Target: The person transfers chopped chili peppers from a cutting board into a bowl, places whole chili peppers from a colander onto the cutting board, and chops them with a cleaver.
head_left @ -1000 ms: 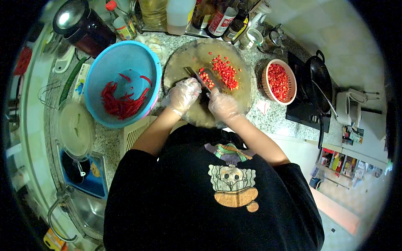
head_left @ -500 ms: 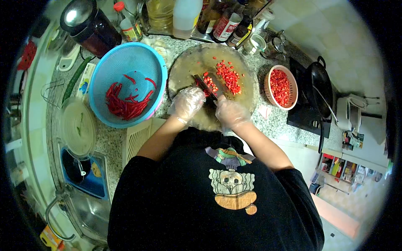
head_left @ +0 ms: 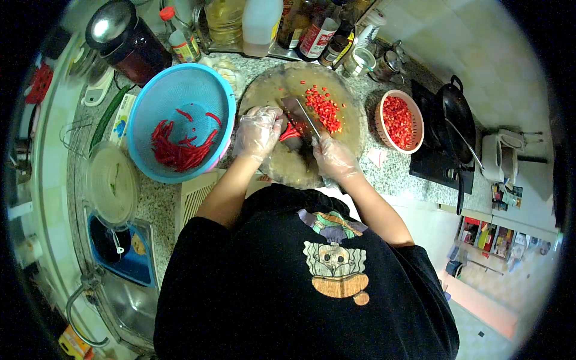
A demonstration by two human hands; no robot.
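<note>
My right hand (head_left: 336, 157), in a clear plastic glove, grips the handle of a dark-bladed knife (head_left: 305, 117) over the round cutting board (head_left: 264, 87). The blade lies tilted between the whole red chillies and the chopped red chillies (head_left: 324, 110). My left hand (head_left: 259, 132), also gloved, is closed at the left part of the board, its fingertips on whole red chillies (head_left: 289, 132). The blade is just right of these fingers. A blue colander (head_left: 137, 120) holds whole red chillies, and a pink basket (head_left: 422, 123) holds chopped ones.
Bottles (head_left: 258, 30) line the counter behind the board. At the right, a black wok (head_left: 453, 120) sits on the stove (head_left: 433, 168). A cucumber (head_left: 108, 118), a clear lid (head_left: 112, 185) and the sink (head_left: 126, 303) are on the left.
The knife has moved right and its blade has tilted over, away from my left fingers. Whole chillies now show between my left fingertips and the blade.
</note>
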